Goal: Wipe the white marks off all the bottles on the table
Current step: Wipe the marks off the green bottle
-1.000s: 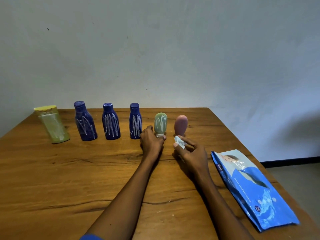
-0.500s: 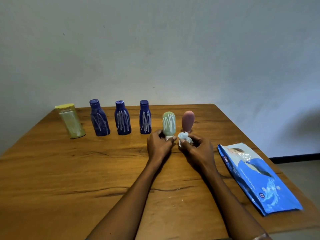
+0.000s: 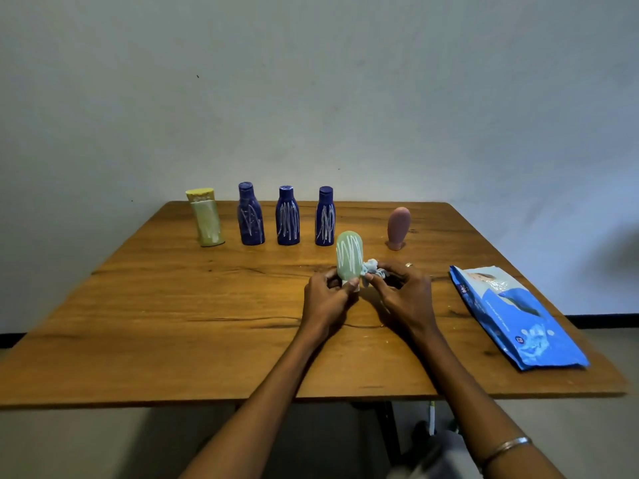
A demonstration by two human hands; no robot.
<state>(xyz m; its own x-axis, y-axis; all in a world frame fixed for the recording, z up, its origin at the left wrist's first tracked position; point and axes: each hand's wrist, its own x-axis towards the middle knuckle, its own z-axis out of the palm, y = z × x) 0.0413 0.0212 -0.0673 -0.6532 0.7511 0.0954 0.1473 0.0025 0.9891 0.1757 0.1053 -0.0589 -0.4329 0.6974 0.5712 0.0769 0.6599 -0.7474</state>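
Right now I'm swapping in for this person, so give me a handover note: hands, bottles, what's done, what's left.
Left hand grips the green bottle by its base, upright, in front of the row.
Right hand pinches a crumpled wipe beside it.
Done: the pink bottle shows no marks.
Left: green bottle is fully marked; three blue bottles and the yellow bottle at the back of the table are marked too.
Wipes pack lies on the right.

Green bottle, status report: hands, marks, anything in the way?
Left hand grips green bottle at its base. Right hand pinches wipe beside it. White marks unwiped. Nothing in the way.
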